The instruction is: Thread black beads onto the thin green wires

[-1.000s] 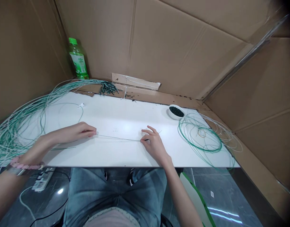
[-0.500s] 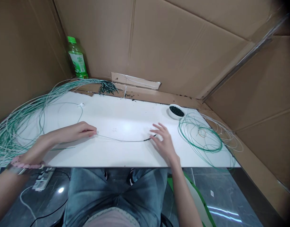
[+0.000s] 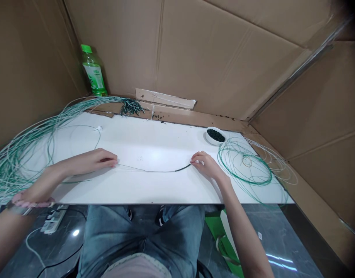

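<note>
A thin cord spans the white table between my hands, sagging slightly in the middle. Its left part is pinched in the closed fingers of my left hand. Toward the right end, a short row of dark beads is strung on the cord. The fingertips of my right hand are closed on that beaded end. A white bowl of dark beads stands beyond my right hand. To the right of that hand lies a loose coil of green cord.
A large bundle of green and white cords covers the left side, its dark beaded ends at the back. A green-capped bottle stands in the back left corner. Cardboard walls surround the white tabletop. A white earbud lies on it.
My right hand has shifted slightly right and its spread fingers have closed on the beaded end of the cord. More of the bead row now shows. My left hand stays in place.
</note>
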`<act>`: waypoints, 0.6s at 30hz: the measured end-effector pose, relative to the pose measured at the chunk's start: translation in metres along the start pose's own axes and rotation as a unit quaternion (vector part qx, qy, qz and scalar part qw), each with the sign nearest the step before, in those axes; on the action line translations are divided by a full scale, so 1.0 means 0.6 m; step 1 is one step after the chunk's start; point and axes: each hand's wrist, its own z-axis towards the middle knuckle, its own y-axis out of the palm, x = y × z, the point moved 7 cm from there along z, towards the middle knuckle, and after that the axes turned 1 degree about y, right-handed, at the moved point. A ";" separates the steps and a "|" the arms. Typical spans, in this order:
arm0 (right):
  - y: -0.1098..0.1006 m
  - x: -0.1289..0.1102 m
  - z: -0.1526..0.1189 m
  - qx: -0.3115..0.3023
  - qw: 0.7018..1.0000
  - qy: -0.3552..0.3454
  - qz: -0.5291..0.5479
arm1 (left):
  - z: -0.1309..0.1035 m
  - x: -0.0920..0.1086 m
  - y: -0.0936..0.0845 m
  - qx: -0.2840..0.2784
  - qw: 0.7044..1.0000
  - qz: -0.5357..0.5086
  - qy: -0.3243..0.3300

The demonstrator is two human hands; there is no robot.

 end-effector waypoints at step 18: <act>-0.038 -0.033 0.004 0.047 0.997 -0.066 -0.016 | 0.253 0.255 0.096 0.075 0.977 -0.125 0.153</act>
